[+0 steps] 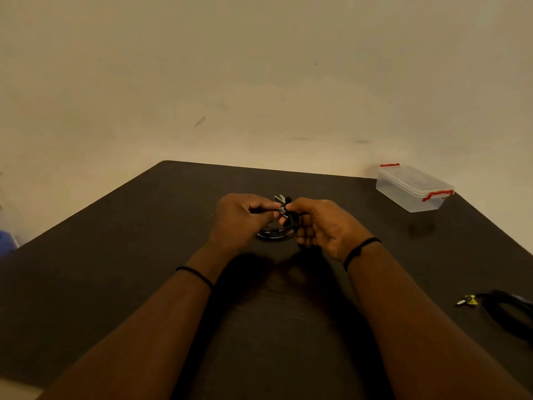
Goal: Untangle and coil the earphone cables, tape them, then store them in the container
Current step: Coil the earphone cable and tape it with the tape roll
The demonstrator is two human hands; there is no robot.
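**Taping the coil over the dark bench**

Dark bench [144, 255] against a plain wall carries the work. Left hand [239, 219] and right hand [320, 226] meet just above it, each grip pinching the same spot on the black earphone cable [275, 233], whose loops hang below the fingers and seem to touch the bench. A small pale, shiny scrap sits between the fingertips; it looks like tape, though the view is too dim to be sure.

To do this step well, keep the loops bunched with one hand while the other draws the tape tight round them and presses its end flat, so nothing springs loose.

The cable is thin, glossy and already wound into a neat ring. The clear container [412, 189], lid on with red clips, stands well apart at the far right.
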